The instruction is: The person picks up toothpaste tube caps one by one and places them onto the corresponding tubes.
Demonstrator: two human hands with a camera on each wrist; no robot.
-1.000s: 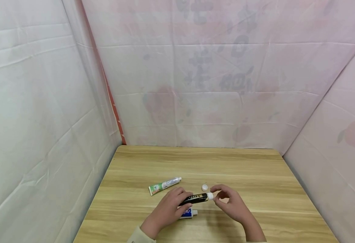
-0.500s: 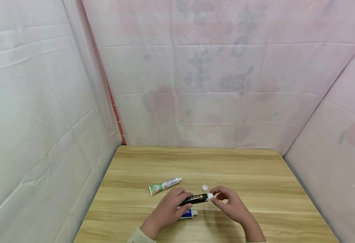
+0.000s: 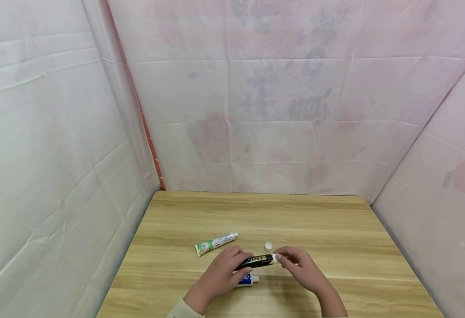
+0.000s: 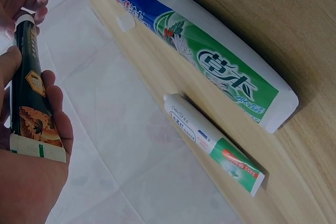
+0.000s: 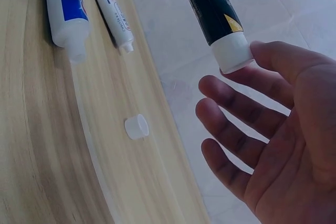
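1. Two bare hands are working close together over the near part of a wooden table (image 3: 336,229), their forearms slanting in from the lower edge of the head view.
2. The left hand (image 3: 222,269) is grasping a black tube (image 3: 259,261), its thumb lying along one side and its fingers wrapping the other; a pale cuff (image 3: 184,309) is showing at that wrist.
3. The right hand (image 3: 302,270) is pinching the white cap (image 5: 231,53) at the tube's end between thumb and index finger, while its other three fingers are spreading apart, slightly bent.
4. The black tube is hanging above the table between the hands, its capped end pointing toward the right hand; its contents are staying out of sight.
5. A large blue-and-green tube (image 4: 199,51) is lying on the table, partly hiding beneath the left hand in the head view.
6. A smaller green-and-white tube (image 3: 216,244) is lying farther back, to the left.
7. A loose white cap (image 3: 268,246) is resting just beyond the black tube's capped end.
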